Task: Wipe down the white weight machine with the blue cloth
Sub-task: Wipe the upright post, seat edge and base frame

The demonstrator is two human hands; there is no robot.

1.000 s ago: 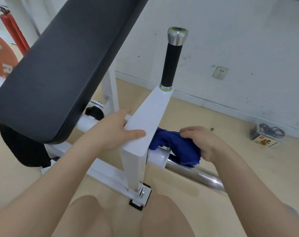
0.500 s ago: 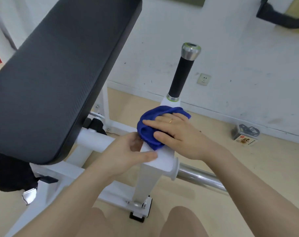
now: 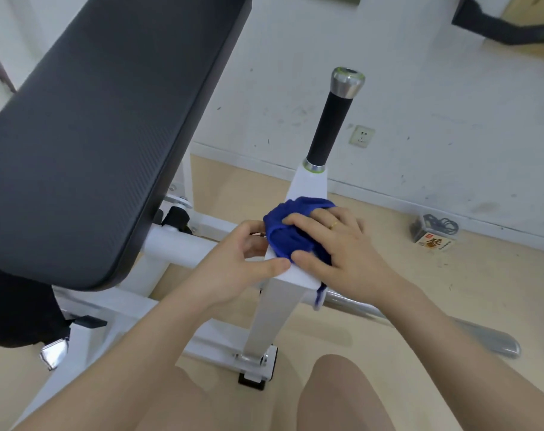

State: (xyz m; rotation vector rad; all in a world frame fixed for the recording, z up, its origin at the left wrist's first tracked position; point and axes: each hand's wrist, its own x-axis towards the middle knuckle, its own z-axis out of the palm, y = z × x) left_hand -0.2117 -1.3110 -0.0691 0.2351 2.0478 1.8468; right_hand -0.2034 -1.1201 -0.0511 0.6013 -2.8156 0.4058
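The white weight machine (image 3: 183, 247) fills the middle, with a large black pad (image 3: 102, 126) at upper left and a white lever arm (image 3: 308, 181) rising to a black grip with a chrome cap (image 3: 326, 129). A bunched blue cloth (image 3: 287, 231) lies on the flat top of that lever arm. My right hand (image 3: 339, 247) presses down on the cloth with spread fingers; a ring shows on one finger. My left hand (image 3: 236, 269) grips the left edge of the lever arm, thumb on its top, right beside the cloth.
A chrome bar (image 3: 469, 331) sticks out to the right from the machine. A clear box of black bands (image 3: 435, 231) sits on the floor by the white wall, below a socket (image 3: 361, 136). My knees (image 3: 336, 393) are at the bottom.
My right hand lifted the cloth from the white tube beside the chrome bar onto the top of the lever arm and now presses it there. The left hand kept its grip.
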